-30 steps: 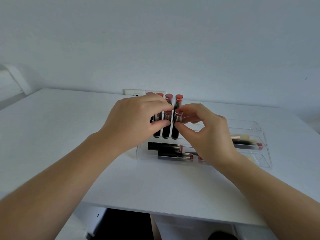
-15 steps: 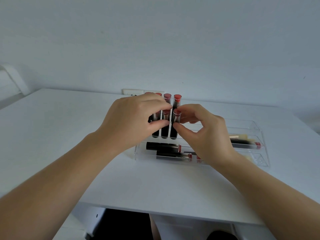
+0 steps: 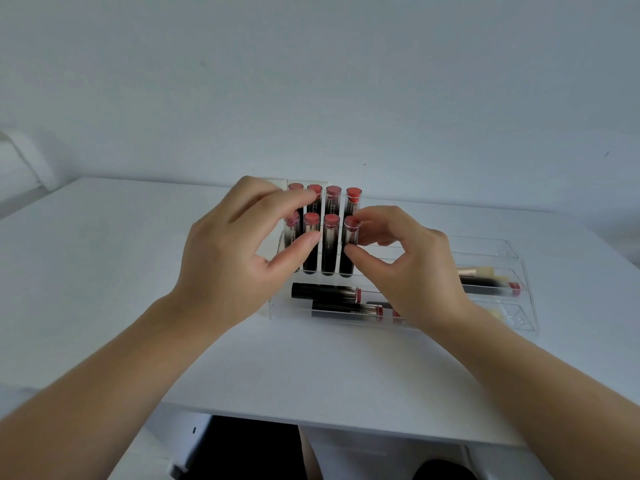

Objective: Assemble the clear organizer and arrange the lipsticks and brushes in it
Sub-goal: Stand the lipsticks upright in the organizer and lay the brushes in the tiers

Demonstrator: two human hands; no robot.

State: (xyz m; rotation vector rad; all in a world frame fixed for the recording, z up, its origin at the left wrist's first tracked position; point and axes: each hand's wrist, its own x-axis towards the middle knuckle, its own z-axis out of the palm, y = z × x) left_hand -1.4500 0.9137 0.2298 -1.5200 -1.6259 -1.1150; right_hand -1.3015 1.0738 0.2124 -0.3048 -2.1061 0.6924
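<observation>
Her right hand [image 3: 412,261] pinches the front-row end lipstick [image 3: 349,247] standing in the clear organizer [image 3: 512,299]; left hand [image 3: 239,258] fingers spread loosely around its neighbours. A careless nudge could topple the upright row.

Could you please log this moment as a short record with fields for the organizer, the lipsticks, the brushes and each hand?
organizer: clear organizer on the white table
upright lipsticks: eight, in two rows of four
lying lipsticks: at least two in the front trays
brushes: in a right-side tray, count unclear
left hand: at the upright rows, whether it grips one is unclear
right hand: pinches the front-right lipstick
</observation>
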